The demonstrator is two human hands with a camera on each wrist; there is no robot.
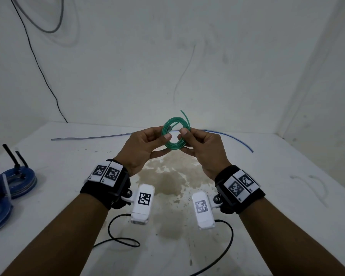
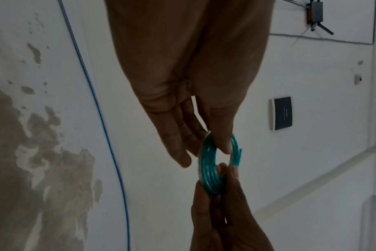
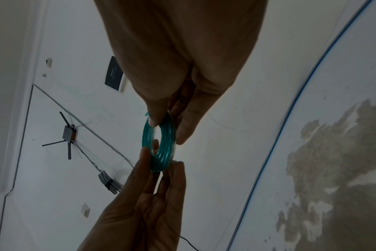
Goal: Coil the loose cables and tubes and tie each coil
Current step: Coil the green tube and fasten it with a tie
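Note:
A small coil of green tube [image 1: 170, 146] [image 2: 208, 168] [image 3: 164, 152] is held upright in the air above the white table [image 1: 287, 196], between both hands. My left hand [image 1: 164, 139] pinches the coil's left side, thumb in front and fingers behind. My right hand [image 1: 184, 139] pinches the right side the same way. A short free end of the tube [image 1: 184, 116] sticks up from the top of the coil. In the left wrist view my left hand [image 2: 204, 149] grips the coil from above; in the right wrist view my right hand [image 3: 170, 129] does.
A long loose blue tube [image 1: 237, 139] lies across the back of the table. Two blue coils [image 1: 14, 182] bound with black ties sit at the left edge. A brown stain [image 1: 165, 176] marks the table's middle. Black camera leads [image 1: 124, 240] trail near my forearms.

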